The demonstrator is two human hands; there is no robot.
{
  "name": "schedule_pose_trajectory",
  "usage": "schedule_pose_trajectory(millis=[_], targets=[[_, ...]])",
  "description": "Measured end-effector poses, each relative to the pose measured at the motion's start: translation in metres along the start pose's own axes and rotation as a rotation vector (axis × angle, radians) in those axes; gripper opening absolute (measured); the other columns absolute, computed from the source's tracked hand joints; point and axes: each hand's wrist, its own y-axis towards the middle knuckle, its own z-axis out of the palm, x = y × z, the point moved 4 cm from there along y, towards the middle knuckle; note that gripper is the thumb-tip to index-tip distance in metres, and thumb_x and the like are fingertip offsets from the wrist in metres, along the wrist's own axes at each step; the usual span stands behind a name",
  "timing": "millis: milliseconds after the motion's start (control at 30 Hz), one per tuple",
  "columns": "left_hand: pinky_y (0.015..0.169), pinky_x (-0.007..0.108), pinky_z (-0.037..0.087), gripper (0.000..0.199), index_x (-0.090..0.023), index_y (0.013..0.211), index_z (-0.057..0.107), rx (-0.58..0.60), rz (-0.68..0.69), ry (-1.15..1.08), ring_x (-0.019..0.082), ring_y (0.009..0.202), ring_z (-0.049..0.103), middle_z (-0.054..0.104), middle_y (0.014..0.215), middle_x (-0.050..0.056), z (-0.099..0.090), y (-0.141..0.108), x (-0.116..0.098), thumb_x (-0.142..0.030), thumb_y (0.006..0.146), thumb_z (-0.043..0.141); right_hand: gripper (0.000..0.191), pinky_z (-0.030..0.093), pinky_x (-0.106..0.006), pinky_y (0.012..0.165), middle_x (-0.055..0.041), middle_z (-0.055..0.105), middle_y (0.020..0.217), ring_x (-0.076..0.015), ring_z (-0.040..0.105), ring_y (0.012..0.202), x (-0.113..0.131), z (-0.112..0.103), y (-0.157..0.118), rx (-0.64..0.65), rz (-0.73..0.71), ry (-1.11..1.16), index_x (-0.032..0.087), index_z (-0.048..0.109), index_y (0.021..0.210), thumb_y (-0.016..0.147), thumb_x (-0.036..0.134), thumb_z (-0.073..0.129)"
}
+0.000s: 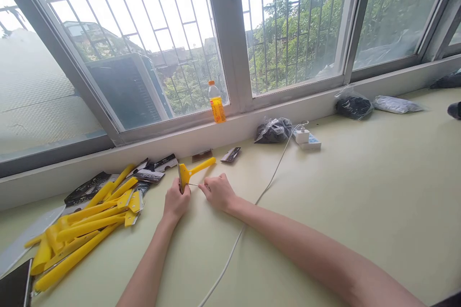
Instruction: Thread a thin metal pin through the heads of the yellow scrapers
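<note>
My left hand is closed around the blade end of a yellow scraper, whose handle points up and to the right. In my right hand is a thin metal tool, like a small screwdriver or hex key; its exact kind is hidden by the fingers. Its tip reaches the scraper's head from the right. To the left of my hands lies a heap of yellow scrapers, their handles crossing one another.
Printed cards lie behind the heap. A white cable crosses the table under my right forearm to a charger in a power strip. Plastic bags line the sill, where an orange drink bottle stands. A dark device sits front left.
</note>
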Motion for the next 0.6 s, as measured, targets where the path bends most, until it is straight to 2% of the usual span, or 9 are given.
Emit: schedule_pose_trajectory(millis=[200,600], targets=[[0.06,0.029,0.038,0.01,-0.025,0.08,0.048,0.002,-0.013,0.012,0.021,0.062,0.058,0.064,0.07,0.001,0.0002,0.0,0.0001,-0.034,0.083,0.051,0.036,0.026,-0.029,0.08,0.0015,0.06,0.066,-0.01,0.041,0.055,0.0,0.001,0.0001,0.015,-0.001,-0.015,0.017,0.055,0.073,0.104,0.034,0.047],[0.06,0.029,0.038,0.01,-0.025,0.08,0.045,0.002,-0.007,0.02,0.021,0.061,0.057,0.062,0.07,0.0,0.0,-0.0002,-0.0006,-0.032,0.084,0.052,0.038,0.026,-0.029,0.079,0.0021,0.059,0.064,-0.0095,0.036,0.054,-0.001,0.0008,-0.0004,-0.002,-0.004,0.011,0.017,0.052,0.07,0.103,0.035,0.049]])
